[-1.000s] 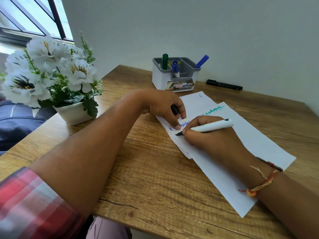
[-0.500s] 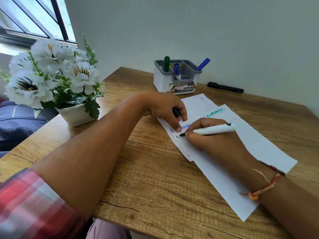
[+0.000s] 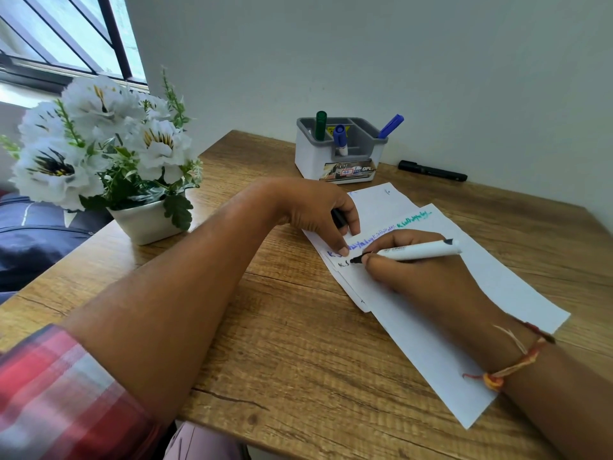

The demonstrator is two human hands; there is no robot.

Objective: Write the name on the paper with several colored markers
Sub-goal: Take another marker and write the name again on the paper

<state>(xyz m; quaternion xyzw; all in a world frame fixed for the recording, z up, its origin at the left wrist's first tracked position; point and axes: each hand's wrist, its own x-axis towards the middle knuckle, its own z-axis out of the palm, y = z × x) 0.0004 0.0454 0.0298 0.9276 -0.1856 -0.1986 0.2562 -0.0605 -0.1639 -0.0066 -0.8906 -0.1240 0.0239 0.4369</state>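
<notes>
The right hand (image 3: 414, 270) grips a white-barrelled black marker (image 3: 408, 252), its tip touching the top sheet of paper (image 3: 441, 327) just below a line of blue and green writing, beside a few black letters. The left hand (image 3: 318, 214) presses two fingertips on the paper's left edge and curls the other fingers around a small black object, probably the marker's cap (image 3: 339, 218), though most of it is hidden. The sheets lie near the middle of the wooden desk (image 3: 282, 327). At the far edge stands a grey-and-white organizer (image 3: 335, 161) holding a green marker (image 3: 320, 125) and two blue markers (image 3: 391, 126); a black marker (image 3: 433, 171) lies to its right. A pot of white flowers (image 3: 99, 151) sits at the left edge.
</notes>
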